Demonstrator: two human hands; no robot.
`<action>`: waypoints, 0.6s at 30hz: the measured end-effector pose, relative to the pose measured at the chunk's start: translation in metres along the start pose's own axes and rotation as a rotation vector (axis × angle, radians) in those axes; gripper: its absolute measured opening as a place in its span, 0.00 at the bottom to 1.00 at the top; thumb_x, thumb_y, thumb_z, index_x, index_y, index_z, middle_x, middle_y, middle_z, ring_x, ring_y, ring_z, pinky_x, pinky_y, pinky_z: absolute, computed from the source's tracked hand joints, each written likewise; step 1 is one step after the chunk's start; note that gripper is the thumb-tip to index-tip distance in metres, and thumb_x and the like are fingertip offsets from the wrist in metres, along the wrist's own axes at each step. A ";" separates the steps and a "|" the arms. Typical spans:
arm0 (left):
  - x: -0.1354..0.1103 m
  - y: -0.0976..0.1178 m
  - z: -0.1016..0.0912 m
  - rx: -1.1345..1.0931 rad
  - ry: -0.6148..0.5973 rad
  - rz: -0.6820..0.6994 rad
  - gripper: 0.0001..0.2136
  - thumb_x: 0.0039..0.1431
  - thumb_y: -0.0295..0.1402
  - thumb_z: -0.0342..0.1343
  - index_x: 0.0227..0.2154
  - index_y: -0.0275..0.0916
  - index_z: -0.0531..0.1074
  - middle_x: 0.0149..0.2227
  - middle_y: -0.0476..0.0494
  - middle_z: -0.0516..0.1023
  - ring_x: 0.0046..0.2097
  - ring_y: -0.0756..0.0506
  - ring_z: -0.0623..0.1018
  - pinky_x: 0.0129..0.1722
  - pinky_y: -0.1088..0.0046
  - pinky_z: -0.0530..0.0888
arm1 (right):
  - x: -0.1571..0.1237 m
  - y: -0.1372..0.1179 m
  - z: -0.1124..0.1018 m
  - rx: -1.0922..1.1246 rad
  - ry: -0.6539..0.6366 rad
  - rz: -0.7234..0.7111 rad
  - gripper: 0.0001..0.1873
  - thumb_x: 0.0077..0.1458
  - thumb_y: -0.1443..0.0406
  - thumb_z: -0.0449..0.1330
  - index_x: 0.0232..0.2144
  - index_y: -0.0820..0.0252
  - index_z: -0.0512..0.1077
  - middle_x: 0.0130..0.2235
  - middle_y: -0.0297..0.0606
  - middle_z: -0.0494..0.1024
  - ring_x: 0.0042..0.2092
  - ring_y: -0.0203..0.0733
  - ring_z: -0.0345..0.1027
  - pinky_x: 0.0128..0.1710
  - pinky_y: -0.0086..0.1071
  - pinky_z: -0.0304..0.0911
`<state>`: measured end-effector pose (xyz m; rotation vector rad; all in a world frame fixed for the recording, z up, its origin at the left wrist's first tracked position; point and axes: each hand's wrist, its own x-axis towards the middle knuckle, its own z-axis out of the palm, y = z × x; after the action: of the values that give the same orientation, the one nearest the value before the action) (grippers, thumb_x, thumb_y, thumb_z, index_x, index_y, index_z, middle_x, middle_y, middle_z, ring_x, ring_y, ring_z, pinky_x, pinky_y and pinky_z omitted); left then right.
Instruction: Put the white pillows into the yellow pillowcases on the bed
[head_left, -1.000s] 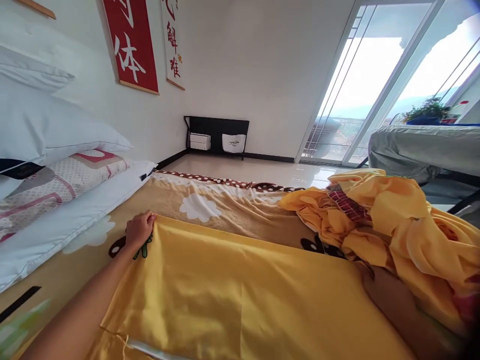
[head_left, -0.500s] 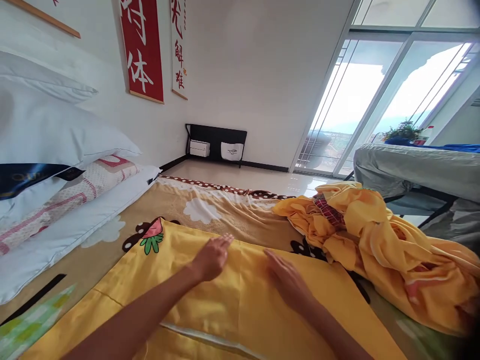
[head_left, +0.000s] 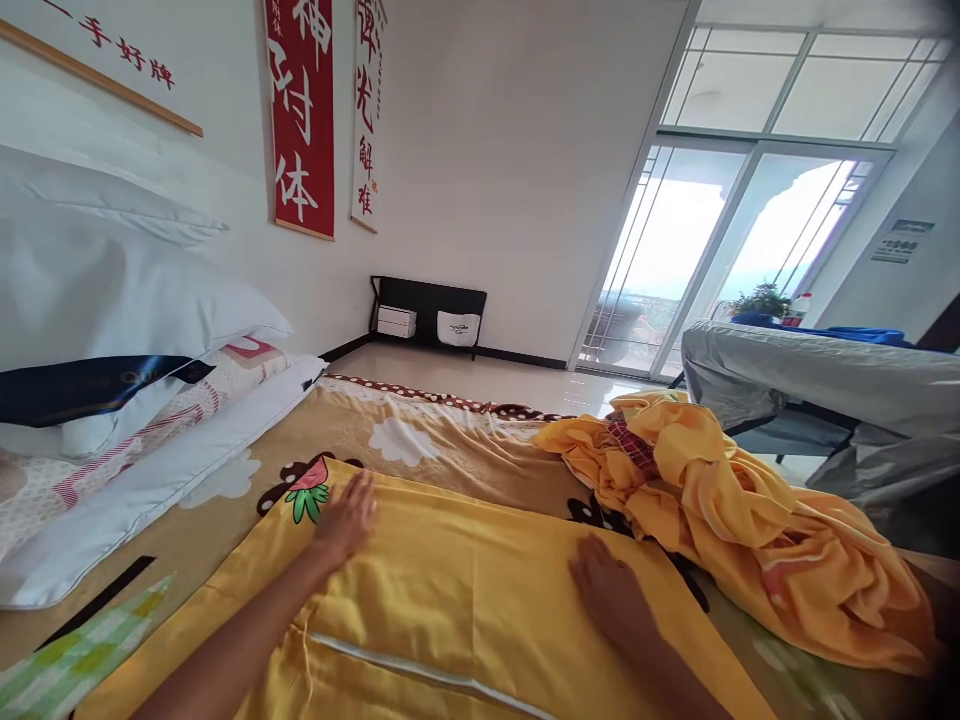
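A yellow fabric cover [head_left: 427,570] lies spread out in front of me, with a pink and green fruit print at its far left corner. A pale strip, perhaps a zip or an opening, crosses its near part, and loose threads show beside it. My left hand [head_left: 349,515] rests flat on the cover near the print, fingers stretched towards the far edge. On the cover's right half lies my right hand [head_left: 606,582], palm down, fingers extended and a little blurred. Neither hand grips anything.
Under the cover is a brown patterned blanket [head_left: 465,455]. White pillows [head_left: 172,290] are stacked at the left. A crumpled orange-yellow cloth [head_left: 720,500] lies at the right, before a table draped in grey plastic [head_left: 810,370]. A low black stand [head_left: 427,300] is by the far wall.
My left hand has slid left towards the fruit print, and my right hand has moved right and nearer, so the hands are farther apart. The view has tipped up slightly.
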<state>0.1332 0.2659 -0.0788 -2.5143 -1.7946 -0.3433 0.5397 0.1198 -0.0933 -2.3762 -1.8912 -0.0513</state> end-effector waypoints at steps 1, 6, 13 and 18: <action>-0.002 0.027 0.001 -0.072 -0.011 0.128 0.26 0.63 0.30 0.37 0.64 0.34 0.54 0.66 0.38 0.52 0.67 0.42 0.53 0.64 0.54 0.50 | 0.002 -0.028 0.000 0.043 0.002 -0.102 0.30 0.63 0.58 0.37 0.60 0.65 0.62 0.64 0.48 0.57 0.66 0.46 0.46 0.62 0.45 0.48; 0.005 0.130 0.013 -0.297 -0.127 0.424 0.24 0.65 0.36 0.34 0.63 0.44 0.56 0.66 0.48 0.55 0.66 0.47 0.56 0.65 0.62 0.52 | 0.029 -0.131 0.001 0.194 -0.088 -0.328 0.30 0.64 0.53 0.35 0.65 0.52 0.52 0.67 0.33 0.52 0.67 0.37 0.41 0.64 0.41 0.40; 0.026 0.033 0.017 -0.133 -0.108 0.082 0.26 0.65 0.45 0.37 0.63 0.45 0.55 0.67 0.44 0.50 0.67 0.42 0.52 0.64 0.52 0.48 | 0.040 -0.016 0.004 0.107 -0.057 -0.046 0.33 0.62 0.51 0.36 0.65 0.54 0.52 0.67 0.37 0.51 0.67 0.43 0.41 0.63 0.48 0.40; 0.007 -0.074 0.017 0.012 -0.049 -0.122 0.26 0.64 0.44 0.39 0.63 0.45 0.55 0.67 0.43 0.52 0.67 0.42 0.53 0.64 0.51 0.47 | 0.003 0.087 0.022 -0.051 0.101 0.070 0.31 0.59 0.53 0.39 0.61 0.53 0.60 0.63 0.38 0.61 0.64 0.45 0.51 0.58 0.47 0.55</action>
<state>0.0691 0.2998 -0.1014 -2.4320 -1.9669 -0.2754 0.6242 0.1054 -0.1204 -2.4210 -1.7820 -0.2123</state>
